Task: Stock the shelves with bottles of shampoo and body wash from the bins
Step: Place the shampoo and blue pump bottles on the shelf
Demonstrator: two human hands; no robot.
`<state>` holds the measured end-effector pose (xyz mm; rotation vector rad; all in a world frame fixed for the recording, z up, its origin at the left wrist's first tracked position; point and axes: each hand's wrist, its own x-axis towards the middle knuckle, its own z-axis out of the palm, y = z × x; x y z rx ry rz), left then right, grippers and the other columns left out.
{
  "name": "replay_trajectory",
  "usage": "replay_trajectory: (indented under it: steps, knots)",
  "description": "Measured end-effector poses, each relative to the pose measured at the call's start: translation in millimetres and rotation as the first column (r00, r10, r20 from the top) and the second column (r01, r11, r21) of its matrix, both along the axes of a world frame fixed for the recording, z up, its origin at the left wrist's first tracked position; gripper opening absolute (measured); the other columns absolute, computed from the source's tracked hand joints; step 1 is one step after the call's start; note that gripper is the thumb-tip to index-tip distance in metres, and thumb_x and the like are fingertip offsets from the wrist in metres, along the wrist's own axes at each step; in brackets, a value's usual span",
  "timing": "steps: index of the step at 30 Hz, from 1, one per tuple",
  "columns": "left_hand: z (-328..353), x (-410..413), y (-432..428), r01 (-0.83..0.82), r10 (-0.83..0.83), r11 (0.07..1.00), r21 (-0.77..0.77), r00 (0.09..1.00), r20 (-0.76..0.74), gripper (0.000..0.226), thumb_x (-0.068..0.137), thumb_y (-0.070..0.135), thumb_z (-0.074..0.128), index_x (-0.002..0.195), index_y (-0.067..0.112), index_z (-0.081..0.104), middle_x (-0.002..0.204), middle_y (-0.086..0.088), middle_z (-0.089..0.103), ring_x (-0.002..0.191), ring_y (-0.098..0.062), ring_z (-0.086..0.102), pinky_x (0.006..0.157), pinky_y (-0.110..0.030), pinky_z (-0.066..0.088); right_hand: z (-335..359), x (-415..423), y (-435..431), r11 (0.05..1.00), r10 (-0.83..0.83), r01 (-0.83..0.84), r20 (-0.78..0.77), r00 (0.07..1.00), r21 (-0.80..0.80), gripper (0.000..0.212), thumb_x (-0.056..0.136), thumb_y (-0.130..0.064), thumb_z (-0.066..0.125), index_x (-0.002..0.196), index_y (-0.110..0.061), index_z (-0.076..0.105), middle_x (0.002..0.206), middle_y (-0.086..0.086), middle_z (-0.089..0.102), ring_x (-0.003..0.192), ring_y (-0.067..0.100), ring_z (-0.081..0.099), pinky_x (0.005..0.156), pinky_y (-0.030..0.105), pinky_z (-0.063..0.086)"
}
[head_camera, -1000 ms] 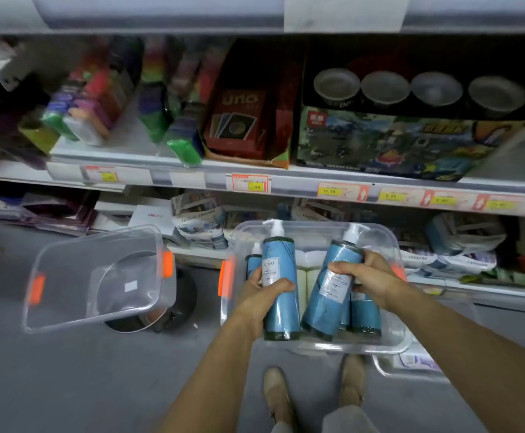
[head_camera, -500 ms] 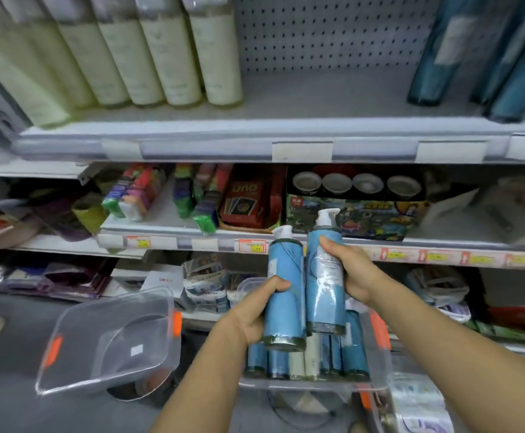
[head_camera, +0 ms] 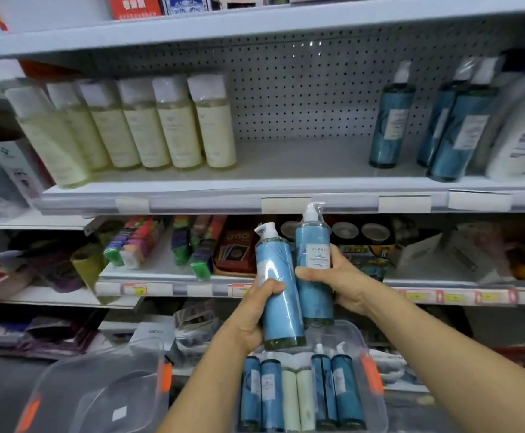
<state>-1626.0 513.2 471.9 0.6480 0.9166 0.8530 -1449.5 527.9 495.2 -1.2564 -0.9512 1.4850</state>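
Left hand [head_camera: 256, 314] grip clamped on tilted blue bottle [head_camera: 281, 320]; right hand [head_camera: 345, 285] likewise on upright blue bottle [head_camera: 312, 245]; bottles seemingly touching.

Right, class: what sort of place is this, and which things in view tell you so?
Most likely a shop aisle: long white metal shelves, a row of identical cream plastic bottles facing out, and orange price labels along the shelf edges.

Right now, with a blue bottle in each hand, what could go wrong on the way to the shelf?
The pump of the right bottle sits just under the shelf lip and could catch it. The left bottle is tilted in the left hand, wrapped in glossy film; it may slip. Setting down could topple the cream bottles.
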Motion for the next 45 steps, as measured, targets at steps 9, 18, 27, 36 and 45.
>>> replay_trajectory:
  steps: [9, 18, 27, 36, 45]
  knots:
    - [52, 19, 15, -0.096, 0.181, 0.937, 0.336, 0.956, -0.231, 0.068, 0.065, 0.011, 0.081, 0.124, 0.023, 0.051, 0.114, -0.01, 0.067, 0.094, -0.025, 0.068, 0.069, -0.037, 0.059, 33, 5, 10, 0.97, -0.193, 0.172, 0.115, 0.974, 0.174, 0.067, 0.06, 0.005, 0.087, 0.117, -0.011, 0.055, 0.107, 0.01, 0.07, 0.094, 0.021, 0.069, 0.075, 0.036, 0.058]
    - [89, 53, 27, -0.083, 0.233, 0.885, 0.458, 0.93, -0.283, 0.069, 0.076, 0.007, 0.081, 0.131, 0.022, 0.043, 0.118, -0.007, 0.064, 0.101, -0.023, 0.068, 0.075, -0.038, 0.06, 69, 39, 13, 0.955, -0.196, 0.137, 0.211, 0.958, 0.263, 0.066, 0.059, -0.004, 0.09, 0.114, -0.019, 0.056, 0.105, 0.002, 0.071, 0.096, 0.018, 0.068, 0.081, 0.038, 0.057]
    - [120, 110, 40, -0.109, 0.198, 0.921, 0.373, 0.958, -0.209, 0.051, 0.082, 0.013, 0.078, 0.122, 0.016, 0.047, 0.107, -0.016, 0.067, 0.077, -0.024, 0.071, 0.064, -0.039, 0.061, 106, 100, 35, 0.919, -0.293, 0.207, 0.226, 0.929, 0.336, 0.064, 0.063, -0.009, 0.088, 0.117, -0.015, 0.054, 0.108, 0.004, 0.068, 0.095, 0.02, 0.066, 0.083, 0.041, 0.058]
    - [141, 158, 65, -0.163, 0.245, 0.91, 0.381, 0.953, -0.179, 0.053, 0.082, 0.023, 0.08, 0.123, 0.019, 0.047, 0.111, -0.014, 0.065, 0.084, -0.026, 0.067, 0.064, -0.035, 0.057, 153, 163, 76, 0.806, -0.444, 0.319, 0.152, 0.883, 0.499, 0.057, 0.066, -0.005, 0.087, 0.114, -0.016, 0.058, 0.103, 0.0, 0.069, 0.092, 0.016, 0.067, 0.079, 0.035, 0.057]
    - [138, 171, 73, -0.255, 0.326, 0.902, 0.348, 0.932, -0.161, 0.052, 0.082, 0.022, 0.079, 0.123, 0.019, 0.048, 0.114, -0.014, 0.065, 0.088, -0.027, 0.067, 0.07, -0.038, 0.059, 141, 188, 124, 0.79, -0.502, 0.335, 0.229, 0.834, 0.513, 0.063, 0.067, -0.01, 0.086, 0.115, -0.016, 0.046, 0.113, 0.004, 0.061, 0.101, 0.021, 0.061, 0.083, 0.034, 0.05]
